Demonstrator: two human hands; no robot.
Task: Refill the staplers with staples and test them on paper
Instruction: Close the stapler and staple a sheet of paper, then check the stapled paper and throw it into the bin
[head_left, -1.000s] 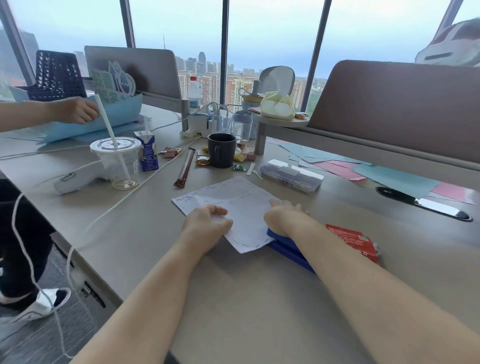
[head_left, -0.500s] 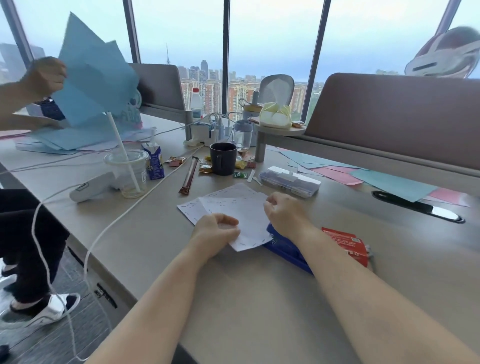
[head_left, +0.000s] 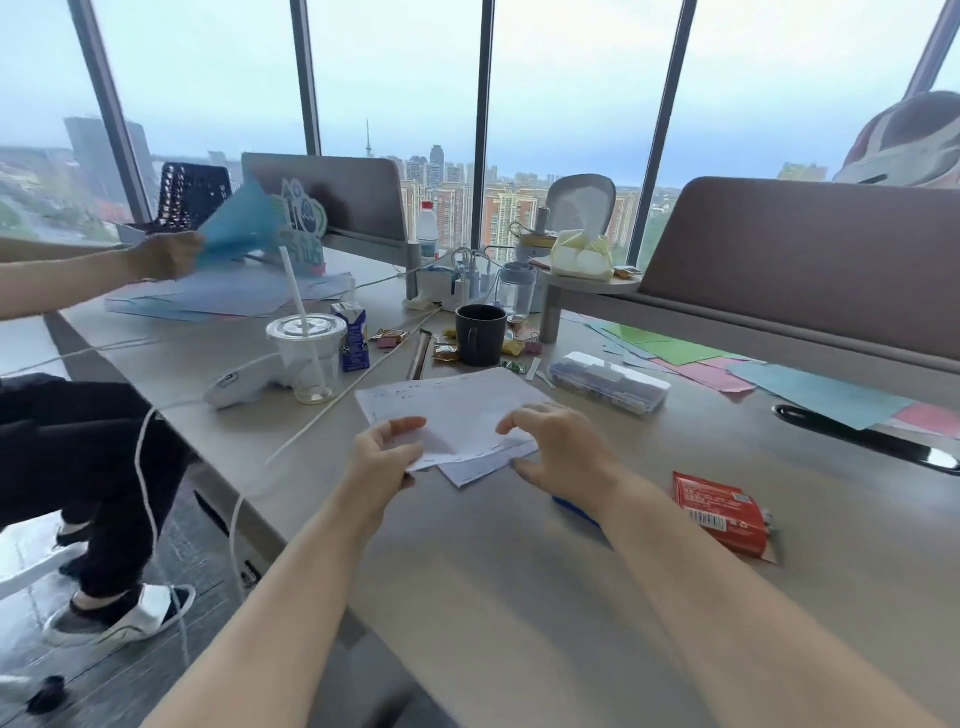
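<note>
**Two hands on stapled paper, one stapler nearly hidden**

The left hand (head_left: 382, 460) pinches the near-left corner of the white paper (head_left: 457, 410) between thumb and fingers; at least two sheets lie overlapped on the desk (head_left: 519, 597), and rows of small dark marks, probably staples, run along their near edges, though the view is too soft to count them. The right hand (head_left: 558, 449) hovers at the right edge of the sheets with fingers spread and curled, gripping nothing that can be seen. One blue stapler (head_left: 574, 509) lies on the desk just behind the right wrist, mostly hidden by the forearm; only a thin blue strip shows. One red packet (head_left: 719, 512) lies to the right of the stapler, apart from it; one clear plastic box (head_left: 608, 382) sits beyond the paper; one dark mug (head_left: 480, 335) stands farther back; one lidded plastic cup (head_left: 307, 353) with one straw stands to the left. A second person's hand (head_left: 163, 254) at far left holds blue paper (head_left: 241, 223).
</note>
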